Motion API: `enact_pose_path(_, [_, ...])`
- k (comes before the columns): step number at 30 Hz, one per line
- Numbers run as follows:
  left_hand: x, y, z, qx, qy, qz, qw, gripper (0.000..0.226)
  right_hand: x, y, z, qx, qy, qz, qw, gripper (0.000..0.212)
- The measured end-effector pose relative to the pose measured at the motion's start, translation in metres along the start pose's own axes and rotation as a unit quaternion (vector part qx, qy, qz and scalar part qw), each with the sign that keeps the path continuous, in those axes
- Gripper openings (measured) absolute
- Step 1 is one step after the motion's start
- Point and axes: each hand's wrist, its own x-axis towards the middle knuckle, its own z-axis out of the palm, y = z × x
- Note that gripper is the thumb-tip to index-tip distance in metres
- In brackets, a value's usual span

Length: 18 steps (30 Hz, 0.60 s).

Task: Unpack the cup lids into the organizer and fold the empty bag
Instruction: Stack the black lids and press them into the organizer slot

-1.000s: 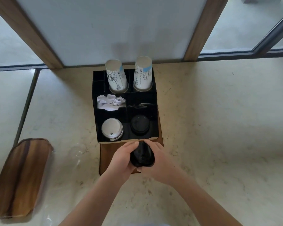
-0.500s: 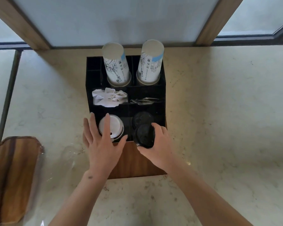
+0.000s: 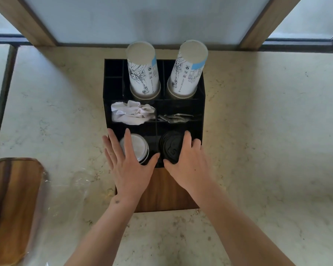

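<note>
Cup print too small to read, black embossed lids (image 3: 170, 147) gripped by right hand (image 3: 188, 162) in organizer (image 3: 199, 112), left hand (image 3: 129, 166) spread flat on white lids (image 3: 137, 148), clear bag (image 3: 65, 191) seemingly empty

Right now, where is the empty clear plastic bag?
In the head view the clear plastic bag lies flat on the marble counter, left of the black organizer, beside the wooden tray.

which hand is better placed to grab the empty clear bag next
Left. The left hand lies open over the white lid stack, nearer the clear plastic bag lying on that side; the right hand grips the black lid stack.
</note>
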Motion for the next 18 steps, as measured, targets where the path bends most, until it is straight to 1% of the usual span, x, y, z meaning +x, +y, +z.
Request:
enact_pose_path(2, [0.001,0.001,0.000,0.001,0.002,-0.002,1.000,0.111,0.001,-0.001,0.001,0.001,-0.033,0.014,0.999,0.107])
enact_pose_path(4, [0.001,0.001,0.000,0.000,0.004,-0.001,1.000,0.111,0.004,0.000,-0.001,-0.004,-0.040,0.015,0.999,0.104])
enact_pose_path(9, [0.000,0.001,-0.001,-0.007,0.003,-0.003,1.000,0.107,0.017,-0.010,-0.002,0.000,-0.026,0.035,0.999,0.099])
enact_pose_path(12, [0.000,0.002,-0.002,0.008,-0.001,0.000,1.000,0.107,0.022,-0.013,0.003,0.002,-0.031,0.050,0.998,0.100])
enact_pose_path(18, [0.000,0.000,-0.002,0.027,-0.014,0.006,1.000,0.103,0.033,-0.014,0.018,0.001,-0.016,0.084,0.996,0.094])
